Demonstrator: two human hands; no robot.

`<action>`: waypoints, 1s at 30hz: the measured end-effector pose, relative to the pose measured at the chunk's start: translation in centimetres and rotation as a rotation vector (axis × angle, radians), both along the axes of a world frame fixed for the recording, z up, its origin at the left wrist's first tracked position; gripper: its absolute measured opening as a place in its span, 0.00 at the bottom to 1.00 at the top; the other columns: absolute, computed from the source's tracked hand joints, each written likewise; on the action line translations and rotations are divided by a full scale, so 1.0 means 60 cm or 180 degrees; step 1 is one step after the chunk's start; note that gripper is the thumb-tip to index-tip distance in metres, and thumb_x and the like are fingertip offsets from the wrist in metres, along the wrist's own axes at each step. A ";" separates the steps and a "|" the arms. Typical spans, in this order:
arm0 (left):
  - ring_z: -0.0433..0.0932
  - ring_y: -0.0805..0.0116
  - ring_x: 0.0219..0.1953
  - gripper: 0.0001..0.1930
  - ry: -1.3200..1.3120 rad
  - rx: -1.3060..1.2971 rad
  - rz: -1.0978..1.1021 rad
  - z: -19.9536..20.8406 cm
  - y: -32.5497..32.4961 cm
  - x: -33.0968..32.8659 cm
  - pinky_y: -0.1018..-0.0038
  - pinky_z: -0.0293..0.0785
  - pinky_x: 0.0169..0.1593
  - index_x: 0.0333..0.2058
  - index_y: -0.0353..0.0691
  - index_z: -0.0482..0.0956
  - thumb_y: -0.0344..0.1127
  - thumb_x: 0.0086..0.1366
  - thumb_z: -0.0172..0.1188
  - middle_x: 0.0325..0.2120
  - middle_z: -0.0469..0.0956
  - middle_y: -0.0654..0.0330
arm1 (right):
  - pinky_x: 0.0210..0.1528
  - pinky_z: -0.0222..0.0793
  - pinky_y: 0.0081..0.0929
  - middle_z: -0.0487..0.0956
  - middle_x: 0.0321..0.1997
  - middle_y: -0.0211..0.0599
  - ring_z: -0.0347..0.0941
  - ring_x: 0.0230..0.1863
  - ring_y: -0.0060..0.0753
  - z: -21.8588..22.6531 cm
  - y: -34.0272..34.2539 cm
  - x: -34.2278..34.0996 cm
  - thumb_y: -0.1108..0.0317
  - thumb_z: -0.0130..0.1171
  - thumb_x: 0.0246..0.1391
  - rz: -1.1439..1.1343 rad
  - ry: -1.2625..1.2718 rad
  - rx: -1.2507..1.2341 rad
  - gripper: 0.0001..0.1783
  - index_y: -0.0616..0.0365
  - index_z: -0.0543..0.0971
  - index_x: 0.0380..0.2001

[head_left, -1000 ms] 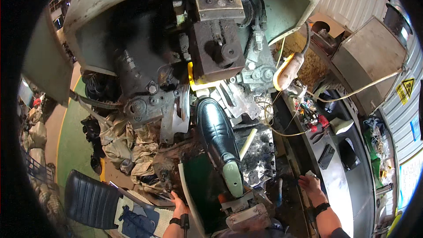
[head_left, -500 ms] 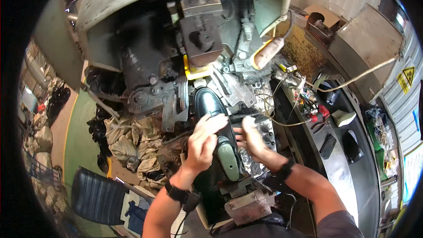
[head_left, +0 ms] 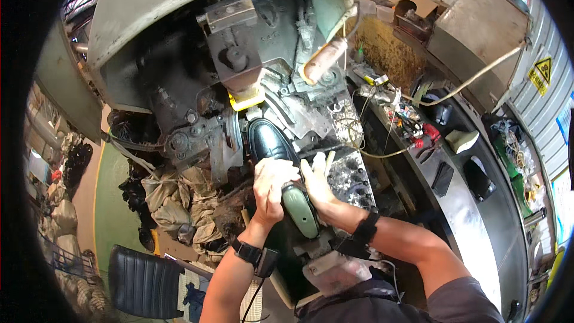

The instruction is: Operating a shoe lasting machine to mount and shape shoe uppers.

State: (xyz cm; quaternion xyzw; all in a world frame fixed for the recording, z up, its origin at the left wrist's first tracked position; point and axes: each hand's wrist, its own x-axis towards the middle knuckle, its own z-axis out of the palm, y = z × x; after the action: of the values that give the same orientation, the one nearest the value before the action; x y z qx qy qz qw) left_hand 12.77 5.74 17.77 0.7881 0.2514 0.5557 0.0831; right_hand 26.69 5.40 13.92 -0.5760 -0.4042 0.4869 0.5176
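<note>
A glossy black leather shoe upper [head_left: 267, 139] sits on a green shoe last [head_left: 302, 214], with its toe up against the machine's middle. My left hand [head_left: 272, 188] has its fingers bent over the left side of the upper, around the instep. From the other side, my right hand [head_left: 318, 188] presses against the upper's right edge, its fingers pointing up along it. Between them the hands hold the shoe at its opening. The green heel end of the last shows below the hands. Fingertips on the inner side of the shoe are partly hidden.
The machine's dark metal head [head_left: 236, 54] and yellow-edged part [head_left: 246, 100] stand over the toe. A lamp [head_left: 324, 60] hangs at right. The side bench [head_left: 460, 215] bears red-handled pliers [head_left: 426, 137] and a phone [head_left: 442, 178]. Cloth bundles [head_left: 179, 203] and a black chair [head_left: 143, 281] lie left.
My right hand, which was spread beside the shoe, has come in against its right side. My left hand stays on the upper, with its fingers more bent. The whole view has shifted somewhat.
</note>
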 end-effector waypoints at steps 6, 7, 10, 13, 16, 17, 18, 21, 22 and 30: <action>0.77 0.49 0.55 0.20 -0.0305 -0.0592 0.0309 -0.013 -0.042 0.018 0.53 0.57 0.70 0.39 0.33 0.82 0.37 0.74 0.40 0.47 0.82 0.49 | 0.56 0.76 0.31 0.83 0.51 0.51 0.80 0.50 0.33 0.035 -0.134 0.237 0.66 0.63 0.67 0.0623 0.0880 -0.0012 0.24 0.74 0.72 0.58; 0.76 0.50 0.57 0.19 -0.0389 -0.0753 0.0395 -0.012 -0.050 0.024 0.54 0.57 0.70 0.41 0.33 0.81 0.37 0.75 0.41 0.51 0.80 0.49 | 0.52 0.78 0.30 0.85 0.45 0.49 0.83 0.44 0.32 0.029 -0.166 0.287 0.68 0.61 0.68 0.0462 0.0791 0.0132 0.21 0.75 0.74 0.55; 0.69 0.53 0.64 0.13 0.0049 -0.1103 0.0802 0.002 -0.076 0.031 0.60 0.59 0.70 0.49 0.34 0.77 0.37 0.74 0.52 0.59 0.75 0.49 | 0.39 0.82 0.30 0.86 0.35 0.45 0.84 0.34 0.34 -0.028 -0.271 0.432 0.65 0.61 0.69 -0.0647 0.0552 -0.0182 0.15 0.70 0.79 0.45; 0.62 0.49 0.71 0.22 0.0286 -0.1645 0.1628 0.009 -0.093 0.058 0.56 0.55 0.73 0.57 0.32 0.73 0.27 0.64 0.64 0.70 0.63 0.44 | 0.38 0.84 0.31 0.86 0.33 0.46 0.84 0.31 0.36 -0.104 -0.369 0.578 0.59 0.62 0.69 -0.1743 0.0638 -0.0667 0.18 0.68 0.78 0.45; 0.67 0.46 0.64 0.34 -0.0047 -0.1326 0.1788 -0.003 -0.113 0.099 0.56 0.62 0.65 0.64 0.39 0.69 0.43 0.63 0.69 0.62 0.68 0.47 | 0.35 0.83 0.32 0.86 0.36 0.48 0.85 0.33 0.37 -0.181 -0.445 0.716 0.54 0.58 0.71 -0.2680 0.1042 -0.0514 0.23 0.67 0.78 0.50; 0.73 0.44 0.55 0.36 0.0026 -0.0470 0.1909 -0.012 -0.119 0.113 0.52 0.73 0.55 0.64 0.46 0.70 0.56 0.63 0.70 0.53 0.76 0.51 | 0.37 0.83 0.34 0.86 0.37 0.49 0.85 0.33 0.39 -0.206 -0.458 0.764 0.54 0.56 0.72 -0.2793 0.1117 -0.0383 0.23 0.66 0.76 0.52; 0.75 0.42 0.54 0.39 0.0189 -0.0455 0.2225 -0.016 -0.127 0.119 0.53 0.75 0.54 0.66 0.44 0.67 0.58 0.63 0.70 0.51 0.78 0.50 | 0.39 0.84 0.35 0.86 0.37 0.51 0.85 0.33 0.41 -0.231 -0.467 0.811 0.53 0.54 0.73 -0.2948 0.1191 -0.0341 0.23 0.66 0.74 0.53; 0.81 0.40 0.48 0.43 0.1593 -0.1636 0.3996 -0.024 -0.143 0.121 0.52 0.79 0.51 0.67 0.40 0.65 0.58 0.62 0.72 0.47 0.82 0.46 | 0.42 0.83 0.41 0.85 0.45 0.52 0.84 0.38 0.43 -0.305 -0.459 0.961 0.56 0.52 0.74 -0.3488 0.1583 -0.0167 0.25 0.62 0.65 0.62; 0.83 0.41 0.45 0.42 0.1287 -0.1830 0.3975 -0.024 -0.138 0.120 0.50 0.79 0.50 0.66 0.39 0.67 0.58 0.62 0.72 0.47 0.82 0.44 | 0.43 0.82 0.40 0.83 0.46 0.50 0.83 0.39 0.41 -0.327 -0.453 1.009 0.57 0.55 0.72 -0.3589 0.1567 -0.0045 0.28 0.58 0.61 0.66; 0.74 0.35 0.55 0.39 0.0887 -0.0883 0.3143 -0.006 -0.153 0.219 0.50 0.73 0.57 0.63 0.27 0.67 0.46 0.64 0.74 0.56 0.72 0.34 | 0.64 0.70 0.55 0.62 0.72 0.53 0.65 0.69 0.60 -0.379 -0.375 1.251 0.67 0.68 0.63 -0.4147 0.2643 -0.0015 0.55 0.37 0.37 0.76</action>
State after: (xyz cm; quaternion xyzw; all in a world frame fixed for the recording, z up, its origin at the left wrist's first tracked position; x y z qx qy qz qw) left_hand 25.93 -3.43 17.40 0.6239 0.6723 0.3802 -0.1191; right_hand 101.76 -17.12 -8.80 -0.4688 0.2447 0.2609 0.8076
